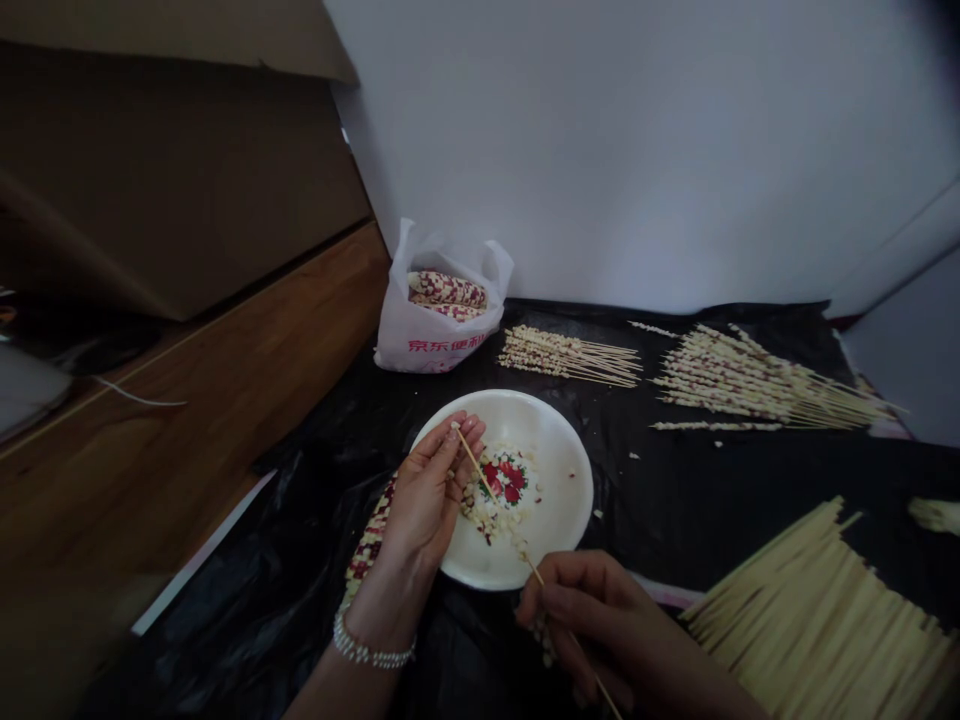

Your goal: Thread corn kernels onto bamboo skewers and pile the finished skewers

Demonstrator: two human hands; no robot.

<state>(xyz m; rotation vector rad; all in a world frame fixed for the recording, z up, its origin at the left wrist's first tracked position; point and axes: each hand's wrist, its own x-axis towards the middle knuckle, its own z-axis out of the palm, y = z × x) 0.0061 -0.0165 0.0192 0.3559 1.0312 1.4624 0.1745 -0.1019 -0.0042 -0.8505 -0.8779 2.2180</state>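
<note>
- Pale wood: a thin stick (476, 462), slanting over the white bowl (574, 450) between my two hands.
- Right hand (589, 605): my fingers grasp the stick on its near side, behind a short run of threaded kernels (519, 545).
- Left hand (424, 490): my thumb and fingertips pinch one pale kernel (454, 426) at the stick's far tip; whether it is pierced, I cannot tell.
- Handling, as judged: the stick should be light and stiff, yet liable to snap sideways, so I do best holding its bare shaft; a kernel is probably slippery and easily split, best taken by its sides.
- Nearby: a mottled cob (371, 545), partly hidden by my left wrist; loose kernels (480, 520) in the bowl.
- Surface: black plastic sheeting (292, 580), creased at left, with bare sticks (817, 610) near right and two groups of loaded skewers (750, 385) farther off.
- Room: a white bag (435, 345) of cobs (450, 288) before a pale wall (600, 150); a brown box (187, 180) at far left, beside wood-grained boarding (300, 340).
</note>
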